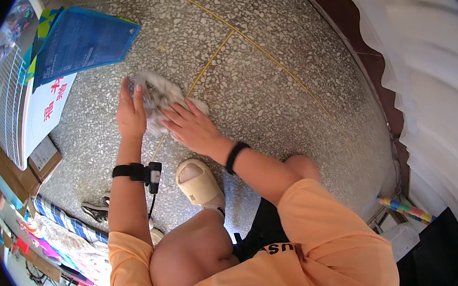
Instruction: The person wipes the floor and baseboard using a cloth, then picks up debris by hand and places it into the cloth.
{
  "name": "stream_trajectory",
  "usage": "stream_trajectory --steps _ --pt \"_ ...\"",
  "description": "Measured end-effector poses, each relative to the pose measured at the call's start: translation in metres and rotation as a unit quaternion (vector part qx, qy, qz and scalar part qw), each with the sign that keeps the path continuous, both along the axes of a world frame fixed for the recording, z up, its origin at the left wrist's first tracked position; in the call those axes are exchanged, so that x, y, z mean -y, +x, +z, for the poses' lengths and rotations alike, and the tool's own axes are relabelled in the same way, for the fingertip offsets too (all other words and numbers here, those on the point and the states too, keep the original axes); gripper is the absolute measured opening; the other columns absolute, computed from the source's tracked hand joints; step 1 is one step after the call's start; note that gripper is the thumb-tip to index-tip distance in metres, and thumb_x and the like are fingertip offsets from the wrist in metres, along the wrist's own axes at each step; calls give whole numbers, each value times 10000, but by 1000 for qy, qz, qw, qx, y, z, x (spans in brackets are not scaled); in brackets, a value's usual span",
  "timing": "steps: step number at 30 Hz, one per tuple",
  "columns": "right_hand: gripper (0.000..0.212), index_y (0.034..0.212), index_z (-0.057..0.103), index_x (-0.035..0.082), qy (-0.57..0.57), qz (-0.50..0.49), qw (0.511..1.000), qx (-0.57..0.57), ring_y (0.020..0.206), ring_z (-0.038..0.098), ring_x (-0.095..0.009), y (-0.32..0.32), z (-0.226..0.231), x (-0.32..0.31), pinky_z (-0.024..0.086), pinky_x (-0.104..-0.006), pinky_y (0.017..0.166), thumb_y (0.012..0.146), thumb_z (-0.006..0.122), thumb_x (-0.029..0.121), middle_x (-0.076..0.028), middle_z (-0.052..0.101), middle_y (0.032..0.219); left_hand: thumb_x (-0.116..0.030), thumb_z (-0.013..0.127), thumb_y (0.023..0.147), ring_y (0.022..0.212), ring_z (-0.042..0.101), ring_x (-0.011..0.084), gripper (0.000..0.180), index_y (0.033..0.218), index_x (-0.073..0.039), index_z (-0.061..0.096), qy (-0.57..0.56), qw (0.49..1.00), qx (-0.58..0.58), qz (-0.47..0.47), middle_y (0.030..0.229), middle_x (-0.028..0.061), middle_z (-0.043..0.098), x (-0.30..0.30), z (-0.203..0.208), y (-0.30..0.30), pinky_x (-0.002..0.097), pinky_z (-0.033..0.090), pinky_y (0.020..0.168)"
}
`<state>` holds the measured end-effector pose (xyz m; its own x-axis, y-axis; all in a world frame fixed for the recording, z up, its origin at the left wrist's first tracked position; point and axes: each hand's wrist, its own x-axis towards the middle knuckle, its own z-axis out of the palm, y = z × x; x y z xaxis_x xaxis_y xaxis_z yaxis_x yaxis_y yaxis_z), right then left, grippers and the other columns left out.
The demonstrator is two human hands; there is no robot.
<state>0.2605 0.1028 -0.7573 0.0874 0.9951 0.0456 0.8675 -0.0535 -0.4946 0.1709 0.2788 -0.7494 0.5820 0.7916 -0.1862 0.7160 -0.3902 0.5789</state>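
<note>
On the speckled stone floor lies a pale, crumpled, ring-like piece of soft material [161, 85], blurred and with floor showing through its middle; whether it is cloth or thin plastic I cannot tell. My left hand [131, 113] is at its left edge, fingers stretched out and thumb apart. Across its lower right part, my right hand [193, 129] rests flat with fingers spread. Neither hand is closed around anything. A black strap with a small device [154, 177] is on my left wrist, and a black band [236, 157] on my right.
A blue bag [82, 45] stands at the upper left above a white box with red print [47, 110] and a wire rack [8, 111]. My beige slipper [199, 186] is just below the hands. Dark shoes [95, 210] lie left; a white curtain [429, 63] hangs right.
</note>
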Motion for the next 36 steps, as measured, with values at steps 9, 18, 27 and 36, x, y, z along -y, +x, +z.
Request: stream_trajectory --steps 9,18,27,36 --pt "456 1319 450 -9 -108 -290 940 141 1219 421 -398 220 -5 154 281 -499 1075 881 492 111 -207 458 1335 -342 515 946 1271 412 393 484 1306 -21 469 21 997 8 -71 1407 202 408 16 7 -7 435 366 1034" --pt "529 1354 417 -23 -37 -270 960 59 1353 277 -389 133 -12 -16 185 -567 1096 878 495 195 -231 318 1455 -416 684 801 1370 270 385 756 1410 -99 366 -6 954 110 -280 1499 166 269 24 35 28 510 263 1101" --pt "457 1267 530 42 -33 -190 941 -277 1344 260 -438 52 31 -21 226 -550 1080 825 593 141 -243 331 1439 -561 767 592 1409 176 395 1053 1466 -221 287 -35 967 -24 -252 1539 131 185 36 20 -10 583 211 1102" --pt "681 1510 152 161 -204 -201 952 111 1401 62 -475 122 1 79 177 -588 1101 940 504 288 -271 68 1527 -298 662 700 1357 323 351 718 1382 -290 435 -40 996 45 -66 1455 108 370 -30 -10 -40 513 317 1081"
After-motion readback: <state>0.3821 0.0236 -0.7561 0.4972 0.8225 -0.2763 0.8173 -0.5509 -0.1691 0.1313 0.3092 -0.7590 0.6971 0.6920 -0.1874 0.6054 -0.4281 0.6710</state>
